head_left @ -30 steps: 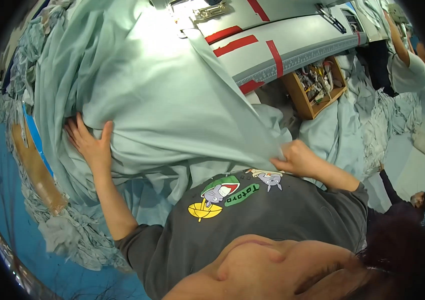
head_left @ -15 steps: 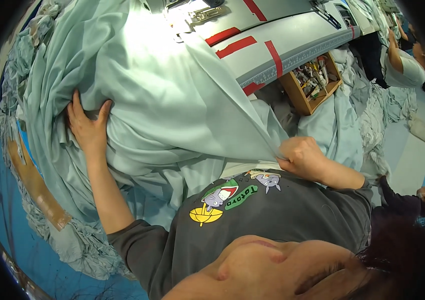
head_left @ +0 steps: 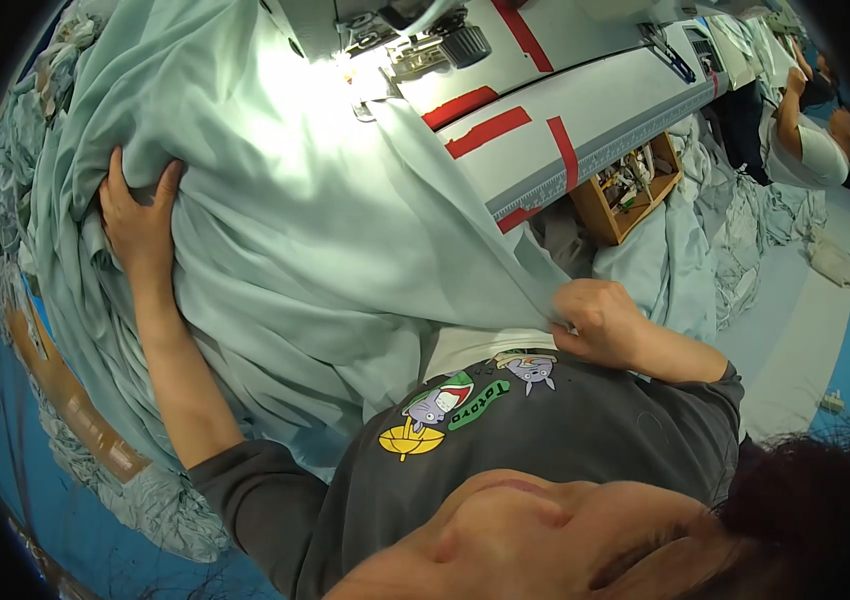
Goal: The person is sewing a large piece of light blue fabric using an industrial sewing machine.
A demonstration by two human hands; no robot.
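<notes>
Smooth pale-green cloth is gripped by the closed right hand and touched at left by the spread left hand.

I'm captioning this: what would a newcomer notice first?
Pale green fabric, left and centre, glaring white by the sewing machine up top. The left hand lies spread on it at left; the right hand grips its edge, right of centre. Red tape marks the worktop, upper right.

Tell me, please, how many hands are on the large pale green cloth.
2: the left hand is spread on the cloth at left, and the right hand grips its edge at right. No others show.
</notes>
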